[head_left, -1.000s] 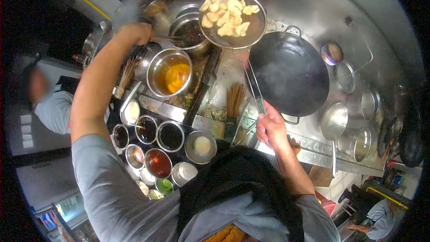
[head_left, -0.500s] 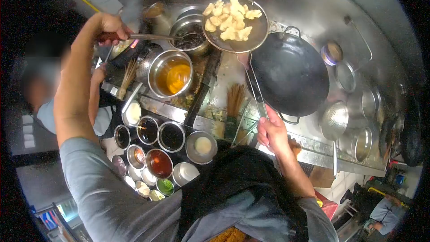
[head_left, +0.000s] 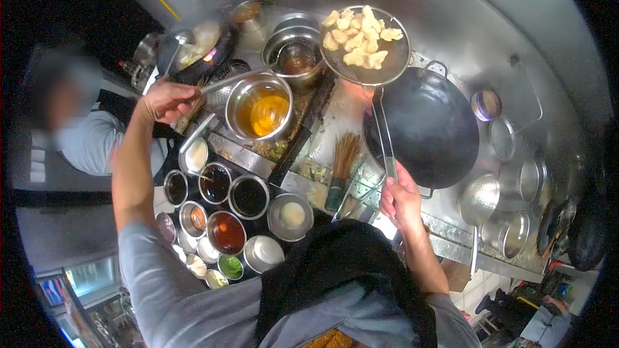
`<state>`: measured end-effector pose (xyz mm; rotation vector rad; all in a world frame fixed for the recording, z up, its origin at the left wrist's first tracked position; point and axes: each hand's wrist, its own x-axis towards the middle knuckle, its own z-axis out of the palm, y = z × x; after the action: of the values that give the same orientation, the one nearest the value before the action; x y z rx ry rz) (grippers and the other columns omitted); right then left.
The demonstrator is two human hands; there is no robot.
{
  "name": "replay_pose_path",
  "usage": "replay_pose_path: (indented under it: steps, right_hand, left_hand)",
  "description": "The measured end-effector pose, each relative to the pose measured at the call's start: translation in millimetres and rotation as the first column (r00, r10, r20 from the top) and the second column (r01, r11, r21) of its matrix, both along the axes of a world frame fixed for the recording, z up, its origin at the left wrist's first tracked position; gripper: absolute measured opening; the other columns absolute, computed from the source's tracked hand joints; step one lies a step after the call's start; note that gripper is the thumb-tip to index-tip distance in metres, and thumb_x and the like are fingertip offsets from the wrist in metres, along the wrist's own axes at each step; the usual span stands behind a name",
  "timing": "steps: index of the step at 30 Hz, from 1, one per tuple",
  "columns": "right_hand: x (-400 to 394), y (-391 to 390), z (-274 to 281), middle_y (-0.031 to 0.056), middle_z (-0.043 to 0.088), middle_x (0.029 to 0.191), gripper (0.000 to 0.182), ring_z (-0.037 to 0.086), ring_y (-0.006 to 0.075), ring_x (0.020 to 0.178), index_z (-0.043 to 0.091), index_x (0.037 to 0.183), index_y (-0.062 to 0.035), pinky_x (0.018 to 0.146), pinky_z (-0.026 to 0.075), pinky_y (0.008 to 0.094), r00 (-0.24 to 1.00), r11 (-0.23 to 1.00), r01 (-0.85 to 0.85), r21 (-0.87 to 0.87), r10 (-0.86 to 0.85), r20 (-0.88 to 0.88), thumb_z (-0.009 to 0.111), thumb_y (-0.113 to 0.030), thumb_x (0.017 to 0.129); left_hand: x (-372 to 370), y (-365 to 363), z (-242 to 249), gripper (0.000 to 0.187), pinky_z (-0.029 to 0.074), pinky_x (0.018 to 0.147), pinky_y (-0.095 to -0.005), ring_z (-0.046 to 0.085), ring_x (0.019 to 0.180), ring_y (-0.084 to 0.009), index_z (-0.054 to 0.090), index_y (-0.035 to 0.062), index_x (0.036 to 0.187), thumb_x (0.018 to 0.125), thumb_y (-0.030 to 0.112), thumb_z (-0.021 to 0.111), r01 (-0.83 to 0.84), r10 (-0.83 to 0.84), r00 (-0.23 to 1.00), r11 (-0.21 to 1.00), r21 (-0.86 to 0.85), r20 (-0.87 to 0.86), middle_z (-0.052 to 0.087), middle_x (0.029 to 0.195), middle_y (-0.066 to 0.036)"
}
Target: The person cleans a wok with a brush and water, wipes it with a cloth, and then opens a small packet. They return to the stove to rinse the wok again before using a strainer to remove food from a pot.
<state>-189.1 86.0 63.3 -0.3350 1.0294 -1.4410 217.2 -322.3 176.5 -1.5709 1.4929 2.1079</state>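
My left hand (head_left: 171, 101) is closed round the handle of a ladle (head_left: 242, 78), whose far end reaches the dark pot (head_left: 298, 62) at the back. My right hand (head_left: 401, 198) grips the handle of a round mesh strainer (head_left: 335, 67). Pale battered pieces (head_left: 365, 35) lie in the strainer, which is held level beside the upper left of a large black wok (head_left: 422, 125). An orange glow shows below the strainer. Left of centre, a steel pot (head_left: 233, 100) holds golden oil.
Sauce and seasoning bowls (head_left: 248, 197) stand at the lower left. A bamboo brush (head_left: 345, 158) lies near the middle. A perforated ladle (head_left: 480, 198) and steel bowls (head_left: 516, 234) are at the right. Another person (head_left: 93, 138) works at a second wok (head_left: 222, 51) on the left.
The view has shifted. My left hand has come down and nearer, and the ladle now slants up toward the dark pot. The strainer, still loaded, remains beside the wok.
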Motion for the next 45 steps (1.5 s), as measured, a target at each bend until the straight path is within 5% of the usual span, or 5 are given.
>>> replay_pose_path:
  steps: [1, 3, 15, 28, 45]
  right_hand:
    - [0.8, -0.8, 0.8, 0.0004, 0.044, 0.059, 0.053, 0.035, 0.009, 0.036, 0.03, 0.15, -0.0097, 0.034, 0.029, 0.0231, 1.0, 1.0, 0.018, 0.012, -0.018, 0.003, 0.046, -0.01, 0.099]
    - [1.7, -3.9, 2.0, 0.0003, 0.044, 0.059, 0.053, 0.035, 0.0089, 0.036, 0.03, 0.15, -0.0092, 0.034, 0.029, 0.0231, 1.0, 0.999, 0.029, 0.022, -0.029, 0.001, 0.046, -0.01, 0.099]
    - [1.4, -9.7, -6.5, 0.0001, 0.045, 0.059, 0.052, 0.034, 0.0082, 0.035, 0.032, 0.148, -0.006, 0.032, 0.028, 0.0227, 0.998, 0.999, 0.035, -0.038, -0.037, -0.052, 0.049, -0.01, 0.099]
    - [5.1, -31.4, -22.2, -0.0009, 0.047, 0.062, 0.047, 0.037, 0.008, 0.038, 0.036, 0.145, -0.0086, 0.035, 0.031, 0.0235, 1.0, 1.0, 0.004, 0.012, -0.004, -0.029, 0.047, -0.008, 0.099]
    - [-1.9, -56.6, -27.4, -0.0012, 0.045, 0.063, 0.051, 0.038, 0.01, 0.042, 0.031, 0.145, -0.0051, 0.038, 0.031, 0.0254, 0.987, 0.994, -0.108, -0.023, 0.11, 0.118, 0.049, -0.009, 0.098]
  left_hand:
    - [6.2, 8.3, -14.5, 0.037, 0.026, 0.028, -0.0238, 0.039, 0.038, -0.0091, 0.055, 0.0108, 0.123, 0.092, 0.029, 0.063, -0.082, 0.083, 0.997, 0.974, -0.209, -0.001, 0.052, 0.066, -0.004]
    - [-0.8, 31.6, -14.7, 0.044, 0.024, 0.029, -0.0242, 0.039, 0.038, -0.0105, 0.051, 0.0074, 0.127, 0.091, 0.028, 0.064, -0.25, 0.253, 0.967, 0.965, 0.078, -0.037, 0.05, 0.066, -0.004]
    - [-37.6, 141.0, -99.3, 0.021, 0.034, 0.028, -0.0216, 0.045, 0.038, -0.0097, 0.055, 0.0132, 0.115, 0.097, 0.024, 0.059, -0.387, 0.547, 0.674, 0.834, 0.394, -0.496, 0.051, 0.068, -0.002]
    - [-74.7, 172.3, -76.1, 0.014, 0.033, 0.027, -0.0224, 0.05, 0.046, -0.0092, 0.053, 0.0141, 0.097, 0.1, 0.027, 0.053, -0.364, 0.73, 0.398, 0.682, 0.634, -0.556, 0.053, 0.072, 0.001]
    - [-165.1, 241.7, 61.1, 0.021, 0.034, 0.032, -0.023, 0.048, 0.041, -0.0114, 0.05, 0.0135, 0.114, 0.098, 0.025, 0.056, -0.639, 0.579, 0.648, 0.767, 0.059, -0.494, 0.054, 0.069, 0.0]
